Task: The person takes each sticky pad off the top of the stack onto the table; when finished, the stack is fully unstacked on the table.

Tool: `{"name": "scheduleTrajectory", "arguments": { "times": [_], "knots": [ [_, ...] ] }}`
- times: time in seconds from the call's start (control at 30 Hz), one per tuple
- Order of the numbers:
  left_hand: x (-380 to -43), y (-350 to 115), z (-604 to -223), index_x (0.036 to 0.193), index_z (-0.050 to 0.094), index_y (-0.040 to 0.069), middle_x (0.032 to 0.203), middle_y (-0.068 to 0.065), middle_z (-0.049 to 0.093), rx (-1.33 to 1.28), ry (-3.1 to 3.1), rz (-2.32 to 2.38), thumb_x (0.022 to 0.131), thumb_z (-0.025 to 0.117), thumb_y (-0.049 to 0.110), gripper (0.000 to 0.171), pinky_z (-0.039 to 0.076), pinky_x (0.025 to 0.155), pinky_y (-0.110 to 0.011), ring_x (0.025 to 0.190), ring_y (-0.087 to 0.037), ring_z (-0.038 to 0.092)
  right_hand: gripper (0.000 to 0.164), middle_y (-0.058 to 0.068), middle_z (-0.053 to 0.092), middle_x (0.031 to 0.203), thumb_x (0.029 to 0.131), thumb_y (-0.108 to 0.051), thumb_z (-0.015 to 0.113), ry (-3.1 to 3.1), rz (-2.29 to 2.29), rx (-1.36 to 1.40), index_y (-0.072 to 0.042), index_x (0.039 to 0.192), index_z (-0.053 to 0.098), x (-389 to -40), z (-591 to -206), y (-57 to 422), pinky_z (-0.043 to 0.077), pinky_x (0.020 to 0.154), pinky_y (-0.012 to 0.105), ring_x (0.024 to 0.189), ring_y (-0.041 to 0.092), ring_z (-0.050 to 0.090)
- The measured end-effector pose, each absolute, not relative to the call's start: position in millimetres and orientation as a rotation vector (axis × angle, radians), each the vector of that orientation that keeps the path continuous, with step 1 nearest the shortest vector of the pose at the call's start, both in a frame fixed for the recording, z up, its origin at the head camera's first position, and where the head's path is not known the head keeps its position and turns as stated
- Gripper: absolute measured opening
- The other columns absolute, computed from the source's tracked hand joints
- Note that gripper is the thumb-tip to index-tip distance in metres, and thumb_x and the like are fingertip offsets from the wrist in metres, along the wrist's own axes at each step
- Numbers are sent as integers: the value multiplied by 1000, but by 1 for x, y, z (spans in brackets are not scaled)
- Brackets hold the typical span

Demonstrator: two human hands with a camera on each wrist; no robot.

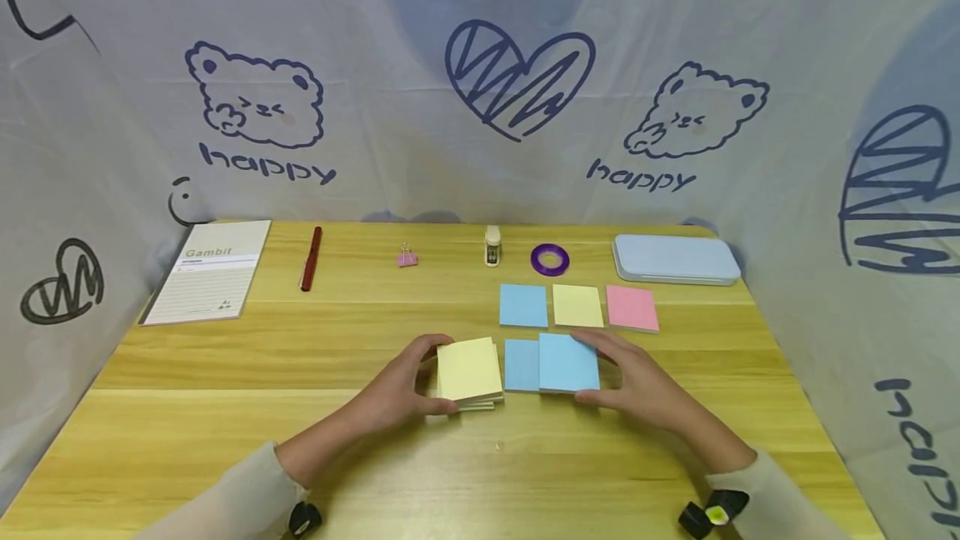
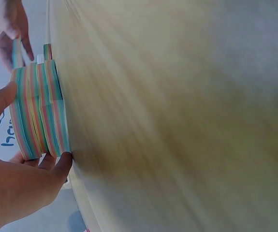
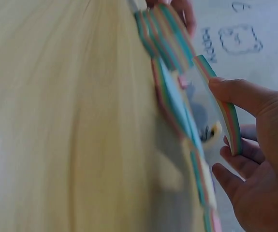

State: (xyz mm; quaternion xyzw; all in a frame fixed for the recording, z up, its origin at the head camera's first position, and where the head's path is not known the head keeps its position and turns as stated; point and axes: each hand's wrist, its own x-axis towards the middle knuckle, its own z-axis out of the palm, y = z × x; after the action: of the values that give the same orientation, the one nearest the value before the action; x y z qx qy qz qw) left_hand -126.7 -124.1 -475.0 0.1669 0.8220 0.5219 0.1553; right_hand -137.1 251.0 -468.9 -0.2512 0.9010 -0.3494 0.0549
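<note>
My left hand grips a stack of sticky note pads by its near and far edges; the top one is yellow. From the side, in the left wrist view, the stack shows coloured stripes. Between thumb and fingers, my right hand holds a blue-topped sticky note pad. The right wrist view shows this held pad raised off the table. Another blue pad lies partly hidden below it, beside the stack. Behind are a blue pad, a yellow pad and a pink pad in a row.
Along the table's back stand or lie a notebook, a dark red pen, a pink binder clip, a small upright whitish item, a purple tape roll and a pale blue case. Printed cloth surrounds the table.
</note>
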Motion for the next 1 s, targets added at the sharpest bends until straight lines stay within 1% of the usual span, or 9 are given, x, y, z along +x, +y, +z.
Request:
{"name": "scheduleTrajectory", "arguments": {
  "times": [0.13, 0.2, 0.43, 0.7, 1.0],
  "knots": [
    [-126, -124, -474, 148, 42, 5, 149, -18, 49, 481, 2355, 1495, 79, 91, 11, 85, 34, 117, -60, 143, -45, 43, 83, 14, 44, 159, 86, -39, 85, 2763, -1034, -689, -14, 155, 46, -137, -480, 271, 35, 113, 67, 146, 41, 39],
    [-126, -124, -474, 148, 42, 5, 149, -19, 48, 492, 2359, 1491, 80, 90, 12, 84, 34, 117, -60, 143, -45, 42, 84, 15, 42, 159, 86, -41, 84, 2766, -1036, -661, -14, 156, 45, -138, -485, 278, 32, 114, 69, 147, 43, 37],
    [-125, -125, -474, 148, 42, 5, 149, -18, 49, 486, 2367, 1488, 80, 91, 12, 84, 34, 117, -60, 142, -46, 43, 83, 13, 45, 158, 86, -41, 85, 2765, -1028, -617, -14, 155, 46, -140, -496, 291, 32, 117, 62, 146, 40, 39],
    [-126, -125, -475, 149, 41, 6, 150, -16, 48, 485, 2375, 1471, 79, 91, 12, 87, 34, 118, -58, 143, -44, 43, 83, 15, 46, 156, 87, -41, 84, 2764, -978, -630, -12, 154, 47, -142, -502, 292, 35, 114, 65, 143, 43, 42],
    [-126, -125, -475, 149, 41, 5, 149, -18, 48, 510, 2374, 1471, 80, 90, 14, 86, 36, 116, -60, 142, -46, 44, 83, 15, 45, 157, 87, -37, 85, 2773, -921, -651, -11, 155, 46, -142, -498, 290, 34, 115, 64, 144, 42, 41]
  ]
}}
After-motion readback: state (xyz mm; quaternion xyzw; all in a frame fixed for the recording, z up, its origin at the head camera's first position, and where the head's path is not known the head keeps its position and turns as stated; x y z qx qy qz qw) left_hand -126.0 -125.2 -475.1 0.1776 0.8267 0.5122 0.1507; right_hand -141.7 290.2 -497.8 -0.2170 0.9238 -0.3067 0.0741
